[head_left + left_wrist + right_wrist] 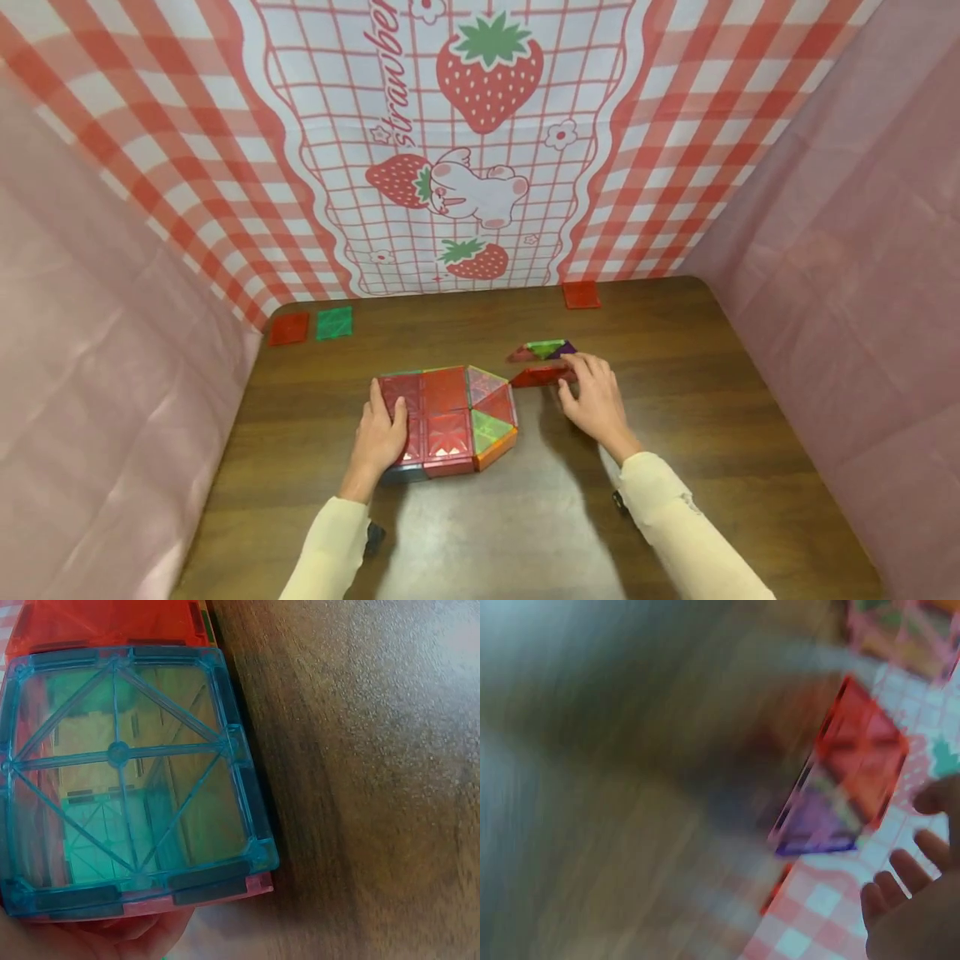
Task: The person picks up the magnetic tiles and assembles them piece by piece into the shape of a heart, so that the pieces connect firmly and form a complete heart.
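A box-like block of translucent magnetic tiles (447,433) stands at the table's middle, with red squares on top and an angled right end of triangles. My left hand (381,437) rests on its left part, thumb on the top. In the left wrist view a blue square tile (118,754) forms part of its side. Right of the block a red tile piece (538,377) stands on edge. Behind it is a piece of joined red, green and purple triangles (546,349). My right hand (596,396) is beside these pieces; in the right wrist view its fingers (911,874) are spread apart from them.
A red square tile (289,328) and a green square tile (334,322) lie at the back left of the wooden table (300,417). Another red tile (581,294) lies at the back edge. A strawberry-patterned cloth (472,150) hangs behind, pink cloth at both sides.
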`<state>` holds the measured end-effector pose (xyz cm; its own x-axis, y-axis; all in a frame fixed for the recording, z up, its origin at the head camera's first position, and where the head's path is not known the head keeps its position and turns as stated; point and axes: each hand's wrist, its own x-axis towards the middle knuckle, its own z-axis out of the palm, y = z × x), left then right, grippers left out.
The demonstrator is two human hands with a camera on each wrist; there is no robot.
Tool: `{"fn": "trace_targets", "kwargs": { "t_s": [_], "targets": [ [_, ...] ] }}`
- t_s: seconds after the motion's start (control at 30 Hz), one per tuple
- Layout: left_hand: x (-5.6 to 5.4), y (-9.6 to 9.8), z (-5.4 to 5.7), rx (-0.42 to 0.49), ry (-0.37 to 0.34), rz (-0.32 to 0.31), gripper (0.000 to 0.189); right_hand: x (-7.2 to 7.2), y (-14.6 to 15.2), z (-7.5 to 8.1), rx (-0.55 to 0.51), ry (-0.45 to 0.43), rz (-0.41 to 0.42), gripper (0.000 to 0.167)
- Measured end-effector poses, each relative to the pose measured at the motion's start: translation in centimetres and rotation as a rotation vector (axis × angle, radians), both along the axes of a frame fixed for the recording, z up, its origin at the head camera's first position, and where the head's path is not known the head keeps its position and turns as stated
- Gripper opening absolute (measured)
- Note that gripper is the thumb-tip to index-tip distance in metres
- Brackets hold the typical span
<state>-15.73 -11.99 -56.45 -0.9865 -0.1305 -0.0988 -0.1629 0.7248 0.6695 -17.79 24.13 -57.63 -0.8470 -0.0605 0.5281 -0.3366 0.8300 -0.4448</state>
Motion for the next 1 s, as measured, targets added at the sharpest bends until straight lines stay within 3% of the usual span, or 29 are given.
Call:
{"fn": "trace_targets", "kwargs": {
  "t_s": [0.1, 0.2, 0.33, 0.57, 0.8, 0.9, 1.0],
  "targets": [
    [-0.3, 0.1, 0.0, -0.006, -0.017, -0.013, 0.074, -0.5, 1.9, -0.3, 0.131, -0.112, 0.013, 0.041],
    [-0.7, 0.3, -0.1, -0.005, -0.019, -0.017, 0.075, -0.6, 3.0, -0.8, 0.164, -0.184, 0.018, 0.034],
    [-0.9, 0.4, -0.1, 0.004, -0.026, -0.009, 0.075, -0.6, 3.7, -1.2, 0.158, -0.233, 0.012, 0.020],
    [-0.9, 0.4, -0.1, -0.006, -0.034, -0.007, 0.074, -1.1, 3.8, -1.5, 0.167, -0.331, 0.092, 0.029],
    [-1.0, 0.6, 0.0, -0.011, -0.034, -0.021, 0.074, -1.2, 4.4, -1.4, 0.114, -0.352, 0.101, 0.019],
    [-0.8, 0.6, 0.0, -0.048, 0.012, -0.011, 0.072, -0.4, 5.6, -1.3, 0.100, -0.386, 0.107, 0.019],
    [-0.3, 0.7, 0.0, -0.098, 0.138, 0.002, 0.069, 0.9, 7.2, -1.4, 0.098, -0.406, 0.125, 0.018]
  ]
}}
